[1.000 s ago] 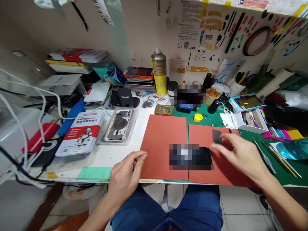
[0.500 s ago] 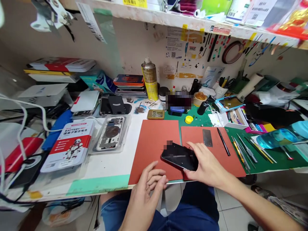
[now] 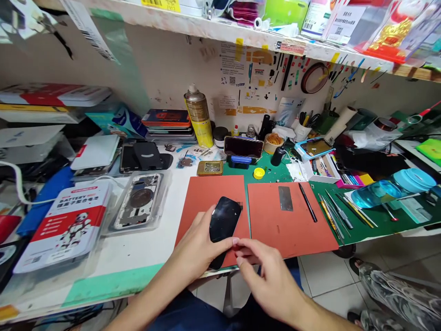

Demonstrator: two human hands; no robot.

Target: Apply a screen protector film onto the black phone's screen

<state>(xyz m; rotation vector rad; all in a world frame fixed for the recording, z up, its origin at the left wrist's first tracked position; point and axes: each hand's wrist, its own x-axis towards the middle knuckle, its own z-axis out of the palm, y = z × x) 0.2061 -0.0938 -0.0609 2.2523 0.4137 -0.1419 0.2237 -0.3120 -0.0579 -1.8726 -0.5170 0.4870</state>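
A black smartphone with a glossy dark face is held tilted over the left red mat. My left hand is closed around it, with the thumb across its lower part and the fingers behind its far edge. Just right of the phone is my right hand, its fingers loosely bent and apart, holding nothing that I can see. Its fingertips are close by my left thumb. On the right red mat lie a thin metal plate and a black pen-like tool.
An opened phone body lies in a clear tray, beside a battery box. Tweezers and screwdrivers lie on the green mat, near a blue bottle. Behind stand a spray can and a propped phone. A shelf overhangs everything.
The smartphone has passed from my right hand to my left and now stands more upright in the view. My right hand has let go and come nearer the front edge. The view has turned slightly right.
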